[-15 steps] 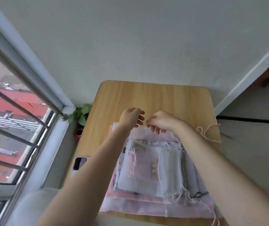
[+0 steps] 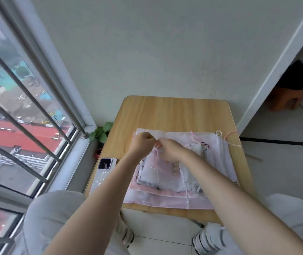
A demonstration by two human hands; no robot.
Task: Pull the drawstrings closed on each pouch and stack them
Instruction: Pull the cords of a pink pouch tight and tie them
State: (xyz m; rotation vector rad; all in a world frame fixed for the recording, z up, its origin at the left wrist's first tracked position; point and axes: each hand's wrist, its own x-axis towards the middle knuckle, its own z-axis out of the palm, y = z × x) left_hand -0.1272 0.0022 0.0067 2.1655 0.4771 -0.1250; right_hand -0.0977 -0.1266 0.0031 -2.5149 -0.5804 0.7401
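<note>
Nearest the camera are the person's knees in grey trousers [image 2: 55,214] and two striped shoes [image 2: 207,240] on the tiled floor. Both bare forearms reach forward over a small wooden table [image 2: 174,111]. On the table's near half lies a pile of sheer pouches [image 2: 165,177], white and pale pink, stacked flat with loose strings trailing off the near edge. A phone [image 2: 105,163] sits at the table's left edge, just beside the pile.

At the far left corner of the pile the two hands meet. The left hand [image 2: 141,144] has its fingers curled in, pinching at the top pouch's mouth. The right hand [image 2: 170,150] is also curled, its fingertips pinching a thin pink drawstring [image 2: 157,162] that hangs down over the top pouch. The two hands are almost touching.

Farther right, a loose pink cord [image 2: 229,137] curls on the table by the pile's far corner. Beyond the table's left side stands a small green plant [image 2: 102,132] in a red pot, below the barred window [image 2: 27,111]. A plain wall [image 2: 156,52] rises behind.
</note>
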